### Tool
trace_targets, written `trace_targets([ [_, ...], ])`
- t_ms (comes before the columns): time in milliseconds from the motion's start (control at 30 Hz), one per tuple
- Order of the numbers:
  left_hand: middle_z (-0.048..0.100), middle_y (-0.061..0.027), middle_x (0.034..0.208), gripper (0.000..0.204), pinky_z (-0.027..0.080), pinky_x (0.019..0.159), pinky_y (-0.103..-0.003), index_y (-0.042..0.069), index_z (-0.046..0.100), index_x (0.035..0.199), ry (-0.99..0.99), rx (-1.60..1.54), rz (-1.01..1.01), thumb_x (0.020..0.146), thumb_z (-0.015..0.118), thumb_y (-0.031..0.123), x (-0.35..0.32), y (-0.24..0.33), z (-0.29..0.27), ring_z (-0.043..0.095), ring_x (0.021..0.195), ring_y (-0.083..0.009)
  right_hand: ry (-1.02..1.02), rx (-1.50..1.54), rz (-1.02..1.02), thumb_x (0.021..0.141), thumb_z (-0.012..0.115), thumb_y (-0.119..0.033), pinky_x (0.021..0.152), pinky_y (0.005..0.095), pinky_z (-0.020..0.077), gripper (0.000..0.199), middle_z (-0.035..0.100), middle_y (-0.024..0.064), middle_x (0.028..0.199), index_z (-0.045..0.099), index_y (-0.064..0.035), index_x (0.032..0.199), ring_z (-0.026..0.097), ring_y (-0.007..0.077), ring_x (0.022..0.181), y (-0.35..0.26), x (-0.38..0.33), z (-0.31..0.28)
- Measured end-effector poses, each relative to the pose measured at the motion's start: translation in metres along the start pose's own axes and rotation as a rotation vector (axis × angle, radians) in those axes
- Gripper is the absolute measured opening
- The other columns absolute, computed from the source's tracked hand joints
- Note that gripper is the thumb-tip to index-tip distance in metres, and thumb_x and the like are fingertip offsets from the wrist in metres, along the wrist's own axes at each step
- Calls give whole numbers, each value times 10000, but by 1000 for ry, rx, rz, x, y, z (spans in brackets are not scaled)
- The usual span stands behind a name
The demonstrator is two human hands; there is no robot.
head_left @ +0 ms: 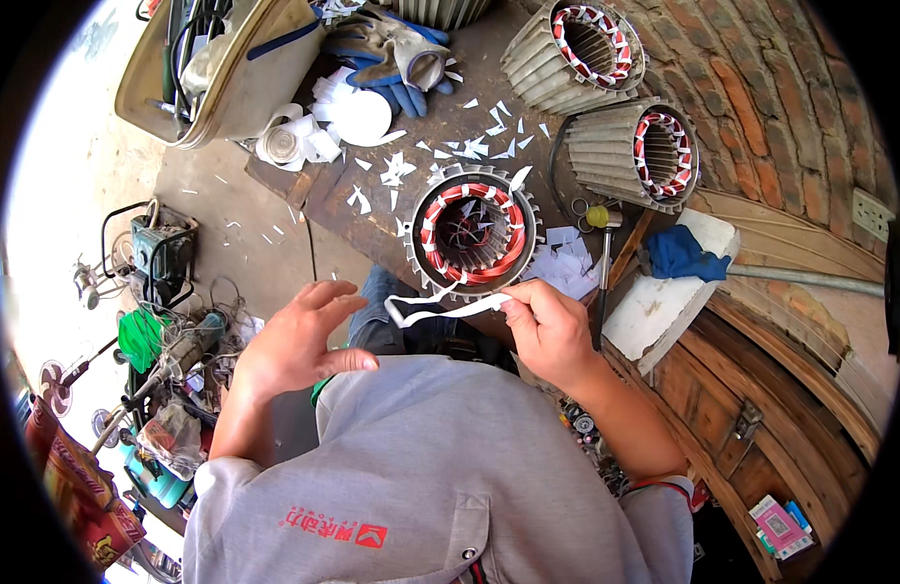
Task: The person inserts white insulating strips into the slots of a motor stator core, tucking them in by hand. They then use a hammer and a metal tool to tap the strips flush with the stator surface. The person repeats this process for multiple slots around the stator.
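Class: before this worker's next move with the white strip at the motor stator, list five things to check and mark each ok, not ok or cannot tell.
1. Right hand grips white strip: ok.
2. Left hand free: ok, open and holding nothing.
3. Stator upright, bore facing up: ok.
4. Strip free of twists: cannot tell; its left end loops.
5. Bench free of litter near stator: not ok, paper scraps lie scattered.
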State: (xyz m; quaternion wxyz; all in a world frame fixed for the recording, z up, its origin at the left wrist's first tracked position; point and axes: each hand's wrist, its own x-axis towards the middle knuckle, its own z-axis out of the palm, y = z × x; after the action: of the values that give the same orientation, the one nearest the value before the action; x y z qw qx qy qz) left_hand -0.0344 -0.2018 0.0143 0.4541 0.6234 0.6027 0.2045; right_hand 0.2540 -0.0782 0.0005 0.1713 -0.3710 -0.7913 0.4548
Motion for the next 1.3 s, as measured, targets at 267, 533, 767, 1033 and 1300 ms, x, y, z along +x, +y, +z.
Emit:
trace_targets([
  [267,666,-170,1165,268,569,678,-388,9,664,1093,10,274,307,843,673,104,111,50,9,717,835,-297,90,-282,-130,776,721,12,593,371,519,192,587,85,815,688,-19,962,628,278,701,11,-3,29],
  [533,710,-104,838,75,567,616,-395,92,726,794,-369,793,257,758,664,115,157,46,31,720,746,-270,234,8,-142,740,687,-17,663,378,493,120,592,100,896,670,-16,860,594,266,739,12,-15,43],
  [767,626,-108,813,49,540,582,-437,46,620,817,194,754,124,794,646,81,130,60,-9,657,648,-339,86,359,-275,708,616,-86,863,383,366,101,619,64,827,516,-68,698,544,265,819,-20,-31,5],
  [1033,581,-125,731,133,459,561,-379,1,600,741,308,250,-113,828,688,50,33,59,-4,595,612,-308,105,1116,158,973,490,-108,771,342,511,251,644,217,1150,656,64,1051,630,211,811,-7,-39,7],
  [1300,558,66,713,124,367,539,-220,6,640,842,194,-603,-315,935,695,68,18,39,92,451,638,-11,-62,-15,-91,882,614,56,756,372,551,226,653,160,1096,675,28,1098,683,298,912,-16,-28,31],
])
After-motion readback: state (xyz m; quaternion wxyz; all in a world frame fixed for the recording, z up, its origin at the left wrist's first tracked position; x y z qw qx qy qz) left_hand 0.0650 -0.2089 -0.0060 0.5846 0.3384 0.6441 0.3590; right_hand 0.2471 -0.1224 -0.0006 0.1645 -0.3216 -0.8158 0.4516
